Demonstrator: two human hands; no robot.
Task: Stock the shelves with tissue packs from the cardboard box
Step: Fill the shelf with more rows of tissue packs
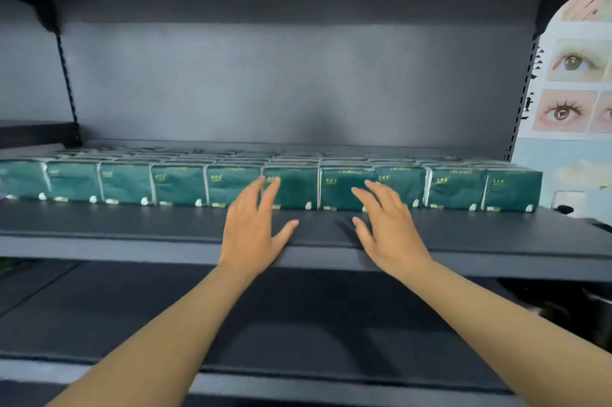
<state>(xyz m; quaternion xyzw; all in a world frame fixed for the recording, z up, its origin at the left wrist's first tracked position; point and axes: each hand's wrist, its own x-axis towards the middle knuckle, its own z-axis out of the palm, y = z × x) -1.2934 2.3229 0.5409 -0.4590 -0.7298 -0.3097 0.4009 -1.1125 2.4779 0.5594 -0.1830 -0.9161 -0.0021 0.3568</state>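
The packs (291,188) stand in one long row across the shelf (132,224), running left to right from its left end nearly to its right end, with further rows packed behind them toward the back panel (298,82). The row's long axis lies parallel to the shelf's front edge, set back from it so that a bare strip of shelf runs in front. Both hands reach forward over that front edge, straight at the middle of the row, so the packs lie directly ahead of them and slightly above the wrists.

The left hand (255,224) is flat with fingers spread wide, its fingertips at the green face of a pack just left of centre, seemingly touching it; the thumb points right over the bare strip. The right hand (387,224) is likewise flat and spread, fingers angled up and left onto the neighbouring packs just right of centre. Neither holds anything. The two sit about equally near the row, side by side with a gap between the thumbs.

The box is not in view. Judging by the pose, the hands are pressing or squaring the front row, and any push would go straight back, across the row's long axis. A poster (576,92) of eyes hangs beyond the shelf's right end
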